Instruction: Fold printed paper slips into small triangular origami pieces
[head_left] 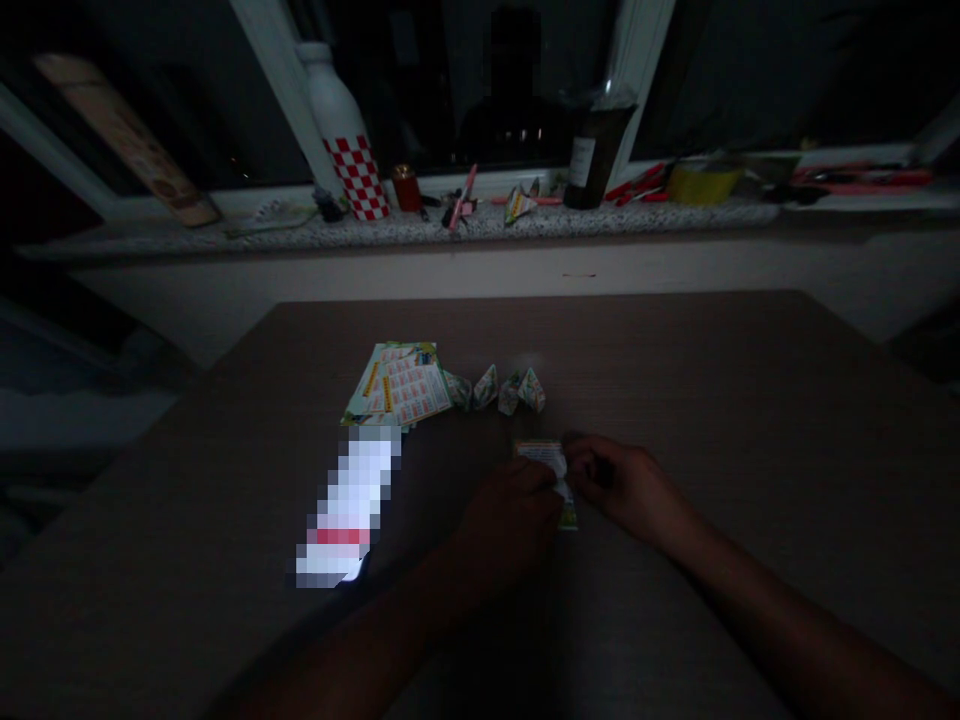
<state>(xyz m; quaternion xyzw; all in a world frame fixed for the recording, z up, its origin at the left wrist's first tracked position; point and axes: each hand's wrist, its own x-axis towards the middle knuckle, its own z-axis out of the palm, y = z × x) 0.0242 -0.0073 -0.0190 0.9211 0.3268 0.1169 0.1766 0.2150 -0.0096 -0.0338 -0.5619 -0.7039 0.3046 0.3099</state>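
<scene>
Forearms [360, 630] foremost | left hand [517, 515] half-closed on printed paper [541, 453] | right hand [626, 485] pinching its edge

white-and-green paper [541, 453], red-checked white bottle [343, 125]

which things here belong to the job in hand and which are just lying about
Likely part of the job:
printed paper, touched by the left hand and right hand
pile of printed sheets
folded paper pieces

Probably just lying about:
lit, blurred-out object on the table
checkered bottle and yellow object on the windowsill
</scene>
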